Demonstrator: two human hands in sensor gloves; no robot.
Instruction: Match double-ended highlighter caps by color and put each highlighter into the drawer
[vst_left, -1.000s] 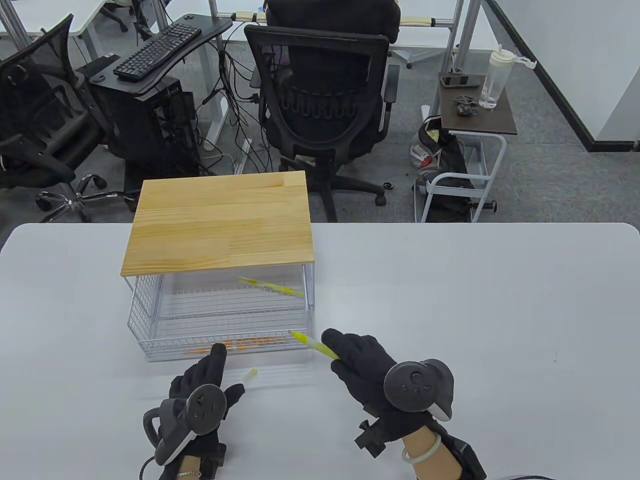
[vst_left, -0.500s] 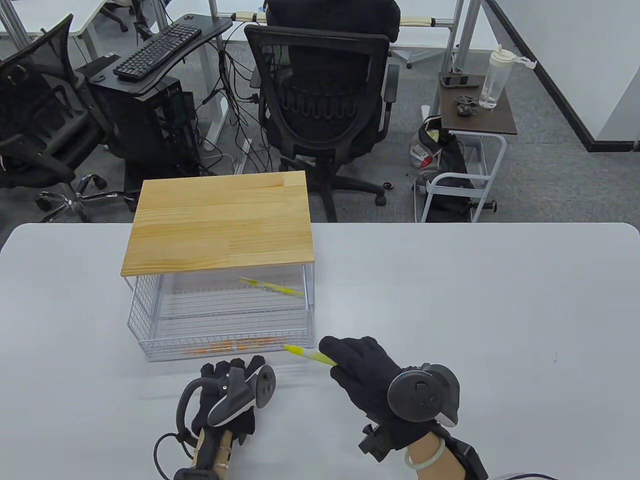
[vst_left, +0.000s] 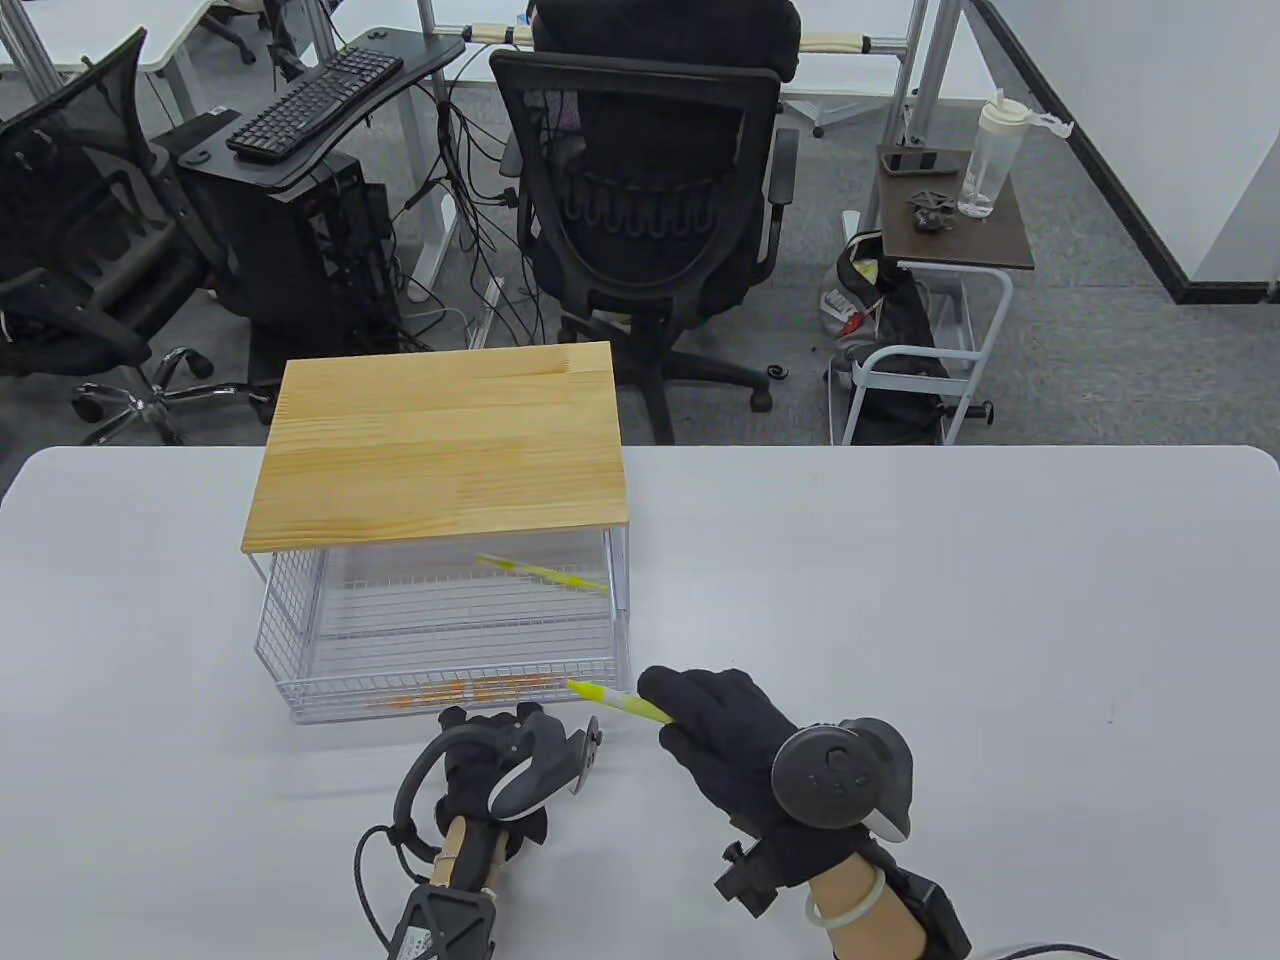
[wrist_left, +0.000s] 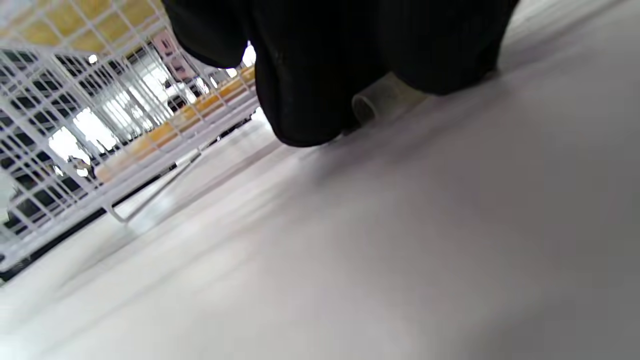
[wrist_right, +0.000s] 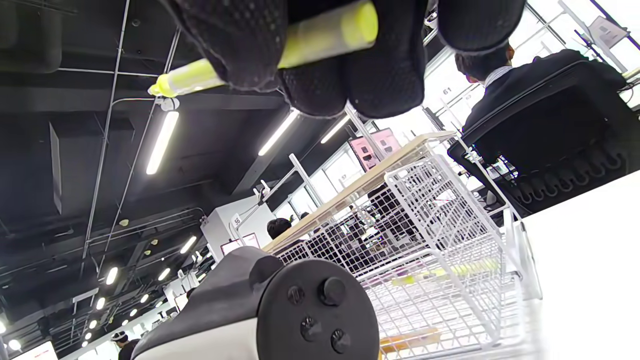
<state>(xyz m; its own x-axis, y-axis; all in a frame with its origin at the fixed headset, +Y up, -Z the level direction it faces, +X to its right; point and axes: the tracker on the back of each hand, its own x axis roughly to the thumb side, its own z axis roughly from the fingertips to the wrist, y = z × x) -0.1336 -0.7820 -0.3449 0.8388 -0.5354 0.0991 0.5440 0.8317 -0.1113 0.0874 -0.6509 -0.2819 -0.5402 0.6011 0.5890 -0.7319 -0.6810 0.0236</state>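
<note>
The yellow highlighter (vst_left: 618, 699) lies slantwise in the right hand (vst_left: 725, 740), fingers curled around it, bare tip toward the wire drawer (vst_left: 300, 640) at the table's (vst_left: 900, 600) near left. Inside lie a yellow marker (vst_left: 545, 574) and an orange marker (vst_left: 480, 690). The left hand (vst_left: 490, 760) presses down, fingers pinching a clear cap (wrist_left: 372, 102).

Cap (wrist_left: 372, 102) under left hand (vst_left: 490, 770): only its clear open end shows, colour unreadable. Yellow highlighter (vst_left: 620, 702): rear half buried in right hand (vst_left: 715, 735). Left wrist view blurred across table (wrist_left: 400, 240). Right forearm cut by bottom edge.
</note>
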